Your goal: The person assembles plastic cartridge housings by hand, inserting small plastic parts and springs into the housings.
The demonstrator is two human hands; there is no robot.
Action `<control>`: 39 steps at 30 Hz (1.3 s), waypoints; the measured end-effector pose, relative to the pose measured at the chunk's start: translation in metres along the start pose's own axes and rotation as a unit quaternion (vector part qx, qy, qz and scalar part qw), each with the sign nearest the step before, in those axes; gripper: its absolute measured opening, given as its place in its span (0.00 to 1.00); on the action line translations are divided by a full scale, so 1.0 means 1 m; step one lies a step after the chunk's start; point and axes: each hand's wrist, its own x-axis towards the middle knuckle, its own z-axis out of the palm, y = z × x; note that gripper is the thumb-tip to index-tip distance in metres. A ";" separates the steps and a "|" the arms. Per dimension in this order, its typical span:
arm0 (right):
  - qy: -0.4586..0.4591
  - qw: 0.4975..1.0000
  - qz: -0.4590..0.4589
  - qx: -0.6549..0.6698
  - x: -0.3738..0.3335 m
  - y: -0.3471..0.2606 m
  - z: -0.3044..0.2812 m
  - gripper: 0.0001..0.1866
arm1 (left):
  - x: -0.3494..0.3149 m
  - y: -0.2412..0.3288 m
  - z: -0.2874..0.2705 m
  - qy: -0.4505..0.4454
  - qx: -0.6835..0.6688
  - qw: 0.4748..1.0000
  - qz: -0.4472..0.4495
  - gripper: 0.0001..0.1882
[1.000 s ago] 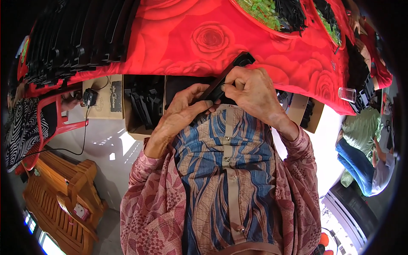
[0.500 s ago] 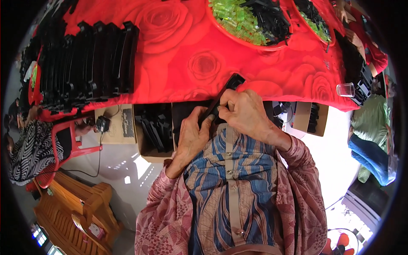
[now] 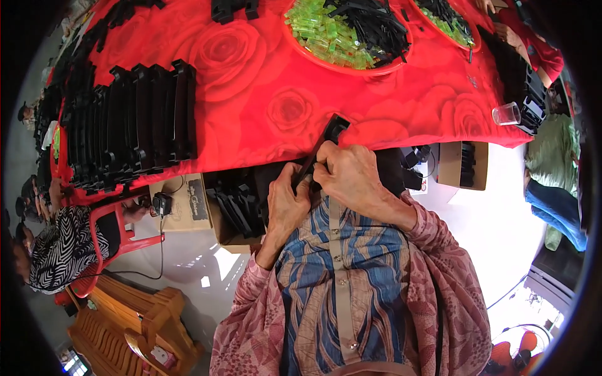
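A long black plastic part (image 3: 328,133) slants between my hands at the table's near edge, its hooked upper end over the red cloth. My left hand (image 3: 289,199) is closed around its lower end, thumb along the side. With curled fingers, my right hand (image 3: 348,177) pinches or presses on the part's middle; whether a smaller piece sits under those fingertips is hidden. To the left, a row of similar black plastic parts (image 3: 135,119) stands packed together on the table. Farther off lies a red basin (image 3: 351,70) of yellow-green clear pieces (image 3: 326,37) and thin black strips (image 3: 370,28).
The table has a red rose-patterned cloth (image 3: 251,119). A clear cup (image 3: 506,114) lies at its right edge. Below are cardboard boxes (image 3: 471,164) with black parts. A red plastic chair (image 3: 100,235) and wooden bench (image 3: 135,319) stand left. Other people sit at both sides.
The whole view has shifted slightly, bringing more of the table's far left into sight. Both hands keep their hold on the black part, with the right fingers a little lower along it.
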 end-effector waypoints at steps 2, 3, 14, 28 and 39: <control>0.022 0.999 -0.017 -0.017 -0.001 0.001 0.004 0.05 | 0.001 0.000 0.000 0.006 -0.011 1.000 -0.002 0.07; 0.031 0.999 -0.022 -0.027 -0.001 0.003 0.004 0.05 | 0.001 0.006 -0.002 -0.001 -0.009 1.000 0.004 0.07; 0.041 0.998 -0.017 -0.054 -0.006 0.002 0.008 0.06 | -0.004 0.009 0.002 0.016 -0.052 0.998 0.025 0.09; 0.087 0.993 -0.026 -0.072 -0.011 0.005 0.016 0.07 | 0.009 0.003 0.010 0.020 -0.029 0.999 0.003 0.07; 0.069 0.996 0.022 -0.058 -0.012 0.007 0.007 0.05 | 0.009 0.009 0.009 0.011 -0.066 0.997 0.044 0.10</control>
